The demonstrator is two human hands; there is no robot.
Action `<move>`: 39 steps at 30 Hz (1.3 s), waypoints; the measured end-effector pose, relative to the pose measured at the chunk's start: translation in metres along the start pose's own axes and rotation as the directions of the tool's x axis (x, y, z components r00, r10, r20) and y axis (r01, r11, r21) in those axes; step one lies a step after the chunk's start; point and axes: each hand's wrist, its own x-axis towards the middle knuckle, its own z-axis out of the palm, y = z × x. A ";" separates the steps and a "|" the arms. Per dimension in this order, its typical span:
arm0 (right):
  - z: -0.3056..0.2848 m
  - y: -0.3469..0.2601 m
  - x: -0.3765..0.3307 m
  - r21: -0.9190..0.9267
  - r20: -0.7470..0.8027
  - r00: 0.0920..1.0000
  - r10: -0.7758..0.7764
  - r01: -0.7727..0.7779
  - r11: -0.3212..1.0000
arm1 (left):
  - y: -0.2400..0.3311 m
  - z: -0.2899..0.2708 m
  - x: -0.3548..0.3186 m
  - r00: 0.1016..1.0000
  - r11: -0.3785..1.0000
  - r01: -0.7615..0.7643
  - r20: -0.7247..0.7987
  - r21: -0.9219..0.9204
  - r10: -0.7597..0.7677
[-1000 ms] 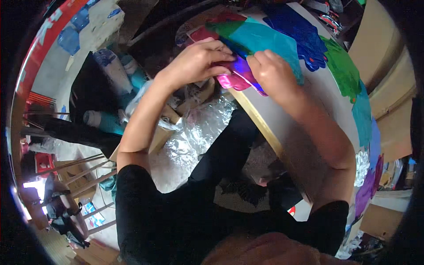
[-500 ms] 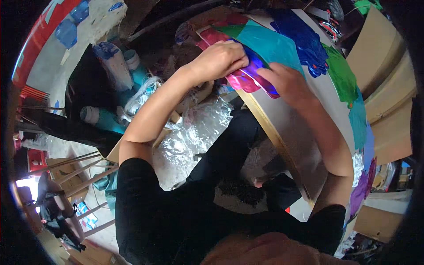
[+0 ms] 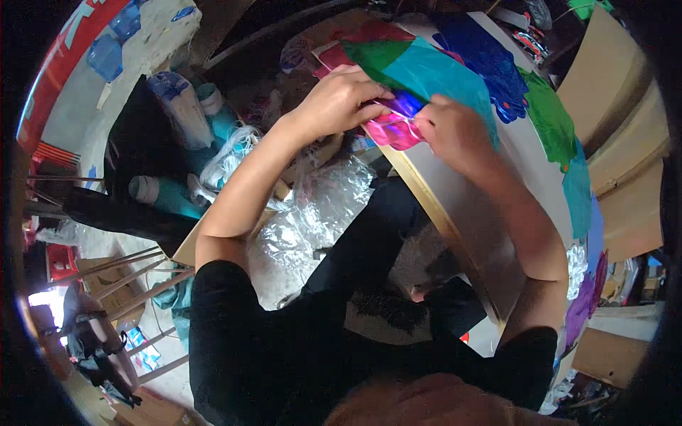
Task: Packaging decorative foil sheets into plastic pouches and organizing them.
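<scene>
At the far left corner of the white tabletop [image 3: 462, 206], my left hand [image 3: 342, 101] pinches the edge of a shiny blue-purple foil piece [image 3: 406, 104]. My right hand [image 3: 455, 135] has its fingers closed on the same piece from the right, where a thin pale edge runs between both hands. Glossy pink foil [image 3: 394, 135] shows beneath, at the table's edge. Behind the hands lie a dark green foil piece [image 3: 375, 62] and a wide teal one [image 3: 446, 71]. My fingers hide part of what they grip.
Dark blue foil [image 3: 477, 58] and bright green foil [image 3: 548, 117] lie along the table's far right side. Crumpled clear plastic [image 3: 305, 213] covers the floor left of my legs. Teal bottles [image 3: 169, 195] and white string [image 3: 231, 156] stand left. Cardboard [image 3: 604, 78] leans at right.
My right hand has shifted slightly left, nearer my left hand. The blue-purple foil that stretched toward the lower right is now drawn up between the hands, and more green shows behind.
</scene>
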 end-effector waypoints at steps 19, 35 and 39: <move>-0.013 0.046 0.009 0.798 0.497 0.820 0.282 -0.560 0.222 | 0.046 0.010 0.020 0.961 0.947 -0.254 -0.061 0.196 0.271; -0.015 0.063 0.016 0.841 0.516 0.788 0.336 -0.540 -0.028 | 0.051 0.002 0.030 0.986 0.925 -0.164 0.078 0.342 0.147; -0.025 0.083 0.019 0.756 0.257 0.838 0.481 -0.484 0.440 | 0.052 0.005 0.042 0.962 0.921 -0.256 -0.014 0.292 0.272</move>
